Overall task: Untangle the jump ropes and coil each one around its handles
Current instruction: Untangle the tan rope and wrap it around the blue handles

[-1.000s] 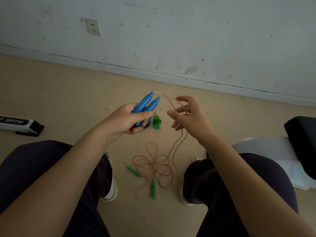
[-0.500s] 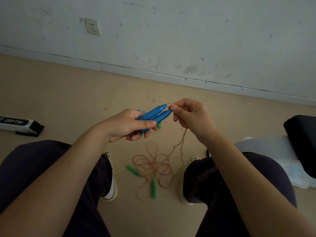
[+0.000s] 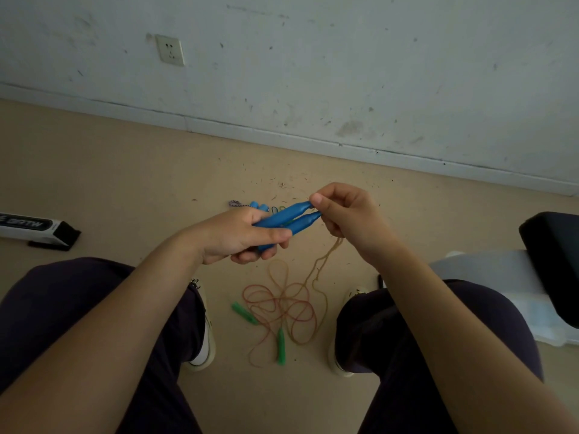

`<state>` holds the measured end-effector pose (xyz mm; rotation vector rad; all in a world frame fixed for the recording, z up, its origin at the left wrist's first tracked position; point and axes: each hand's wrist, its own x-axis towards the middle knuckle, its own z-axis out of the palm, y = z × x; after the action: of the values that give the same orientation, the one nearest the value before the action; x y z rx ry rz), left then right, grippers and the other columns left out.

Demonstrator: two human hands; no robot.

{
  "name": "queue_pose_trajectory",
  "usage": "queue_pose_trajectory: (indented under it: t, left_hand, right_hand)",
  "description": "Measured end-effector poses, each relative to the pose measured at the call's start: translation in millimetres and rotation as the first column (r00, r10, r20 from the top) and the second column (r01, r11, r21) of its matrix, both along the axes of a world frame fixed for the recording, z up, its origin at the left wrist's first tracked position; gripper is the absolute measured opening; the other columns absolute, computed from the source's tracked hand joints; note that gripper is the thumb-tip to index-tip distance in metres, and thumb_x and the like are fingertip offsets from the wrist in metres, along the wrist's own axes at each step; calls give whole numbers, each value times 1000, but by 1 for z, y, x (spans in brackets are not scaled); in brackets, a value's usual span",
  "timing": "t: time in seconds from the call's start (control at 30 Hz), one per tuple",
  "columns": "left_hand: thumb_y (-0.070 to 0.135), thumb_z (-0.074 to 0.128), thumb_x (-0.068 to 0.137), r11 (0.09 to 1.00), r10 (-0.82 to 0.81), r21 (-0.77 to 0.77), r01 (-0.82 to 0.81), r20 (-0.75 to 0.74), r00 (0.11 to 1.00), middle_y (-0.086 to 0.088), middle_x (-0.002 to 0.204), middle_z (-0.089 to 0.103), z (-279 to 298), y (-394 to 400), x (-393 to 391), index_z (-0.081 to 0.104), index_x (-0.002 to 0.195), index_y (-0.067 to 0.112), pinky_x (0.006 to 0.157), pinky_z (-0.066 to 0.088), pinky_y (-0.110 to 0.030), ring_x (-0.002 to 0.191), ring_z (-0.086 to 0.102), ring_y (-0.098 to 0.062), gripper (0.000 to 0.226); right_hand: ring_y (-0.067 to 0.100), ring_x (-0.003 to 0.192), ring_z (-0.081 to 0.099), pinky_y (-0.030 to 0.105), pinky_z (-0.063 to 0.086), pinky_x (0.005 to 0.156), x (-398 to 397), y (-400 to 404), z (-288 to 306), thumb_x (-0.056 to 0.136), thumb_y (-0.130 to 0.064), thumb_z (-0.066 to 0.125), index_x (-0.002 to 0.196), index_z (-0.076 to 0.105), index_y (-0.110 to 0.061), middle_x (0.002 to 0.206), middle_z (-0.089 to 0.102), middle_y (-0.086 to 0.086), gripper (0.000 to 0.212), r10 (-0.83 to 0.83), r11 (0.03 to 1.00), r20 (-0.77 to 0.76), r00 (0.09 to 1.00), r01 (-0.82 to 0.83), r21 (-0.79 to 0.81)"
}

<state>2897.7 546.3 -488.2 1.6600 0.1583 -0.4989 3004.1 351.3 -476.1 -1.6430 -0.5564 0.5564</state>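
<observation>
Risk, as I judge it: the tan cord [image 3: 326, 264] hangs slack and doubled below my right hand [image 3: 347, 220]; wrapping now could drag the red rope [image 3: 282, 308] tangle up with it.

My left hand [image 3: 241, 238] grips both blue handles [image 3: 286, 219] side by side. Right fingers pinch cord at the handle tips. Green handles [image 3: 280, 346] lie on the floor below both hands.

Seated person, bare forearms without sleeves, left hand [image 3: 241, 236] and right hand [image 3: 347, 214] bare, dark navy trousers [image 3: 62, 308], white low-top shoes [image 3: 205, 346] with pale soles
</observation>
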Motion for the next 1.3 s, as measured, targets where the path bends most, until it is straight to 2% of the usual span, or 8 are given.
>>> queue_pose_trajectory:
  t: [0.23,0.37,0.47,0.6,0.73,0.83,1.03,1.3]
  left_hand:
    - [37,60,90,978,189,-106,-181,76,979,-1,64,51,0,-1,3,59,96,6,38,22,-16,41,28,-7,32]
    - [38,57,93,848,498,-277,-452,120,859,2,63,51,-2,5,6,58,94,8,37,21,-17,39,28,-5,30]
    - [34,54,101,813,579,-184,-553,147,802,0,65,51,-5,8,8,59,95,9,38,23,-17,40,29,-7,26]
    - [34,62,97,892,425,113,-438,120,897,-2,67,55,-11,3,8,62,99,12,38,29,-18,40,35,-6,22]
    - [41,72,88,906,44,422,-39,-1,999,2,63,58,-10,-3,3,64,98,11,43,36,-19,44,44,-7,33]
    - [50,72,85,925,-85,361,116,-100,991,1,63,56,-4,-11,0,66,98,16,45,32,-20,46,41,-8,37]
    - [72,55,71,943,-143,278,183,-160,977,0,62,53,4,-25,-2,72,94,23,48,31,-21,52,39,-15,58]
    - [39,54,100,998,-38,58,39,-26,999,-1,66,54,-1,-13,0,55,113,6,44,26,-21,46,31,-10,35]
  right_hand:
    - [13,47,41,25,34,45,5,0,-3,95,-19,62,92,59,-9,61,55,2,11,-76,995,-36,996,78,57]
    - [14,53,48,29,42,50,12,-4,-4,93,-14,64,91,57,-11,72,61,2,8,-207,978,5,978,207,23]
    - [6,58,54,22,46,57,12,-4,-7,87,-16,72,88,65,-15,73,63,-5,7,-207,969,140,968,222,-105]
    - [-3,58,54,13,46,58,0,2,-7,82,-19,77,84,71,-13,73,67,-6,8,-31,965,229,973,88,-247]
    - [-3,60,56,13,46,59,-7,8,-4,82,-9,77,83,72,-9,73,68,-5,4,108,967,187,976,-60,-247]
    - [-5,64,61,11,47,63,-11,12,-4,80,-7,77,81,72,-13,74,68,-8,7,177,959,193,965,-125,-254]
    - [-1,66,61,13,47,63,-16,15,-6,80,-10,78,79,73,-15,74,69,-8,8,230,959,165,959,-194,-207]
    - [14,66,55,26,46,61,-11,10,-4,91,-16,66,86,60,-10,76,61,1,10,137,989,63,989,-133,-56]
